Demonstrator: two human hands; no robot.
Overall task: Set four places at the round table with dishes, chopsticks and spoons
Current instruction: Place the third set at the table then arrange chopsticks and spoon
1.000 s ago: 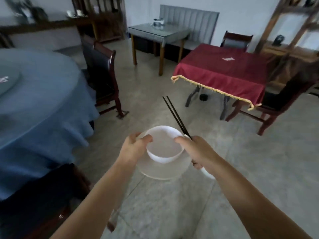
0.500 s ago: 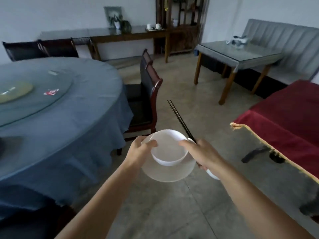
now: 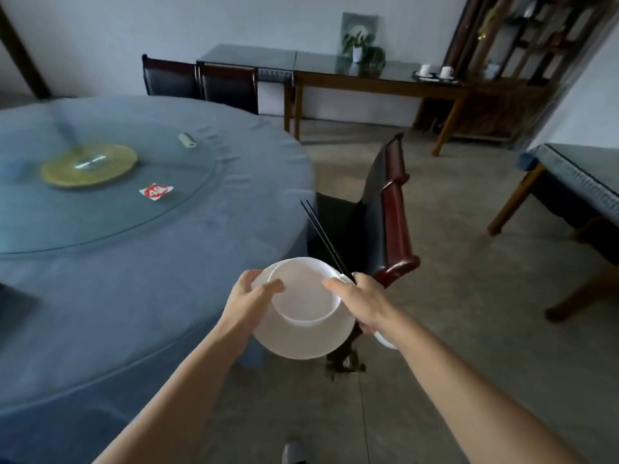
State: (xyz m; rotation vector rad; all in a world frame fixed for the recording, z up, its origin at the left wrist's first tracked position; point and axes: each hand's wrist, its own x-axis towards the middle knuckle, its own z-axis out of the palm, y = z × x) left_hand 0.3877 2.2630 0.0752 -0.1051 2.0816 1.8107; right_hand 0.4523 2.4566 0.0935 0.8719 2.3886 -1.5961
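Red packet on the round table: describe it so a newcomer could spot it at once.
Start at the big round table with the blue cloth, on the left. On its glass turntable, right of the yellow mat and nearer the camera, lies a small flat packet. It alone is red and white; the pale tube further back is plain.

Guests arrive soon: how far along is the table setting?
Done: no place shows on the visible part of the round table. In hand: the left hand and right hand carry a plate with a bowl on it; the right also grips chopsticks and what looks like a spoon. Left: laying this set, and seemingly all four places.
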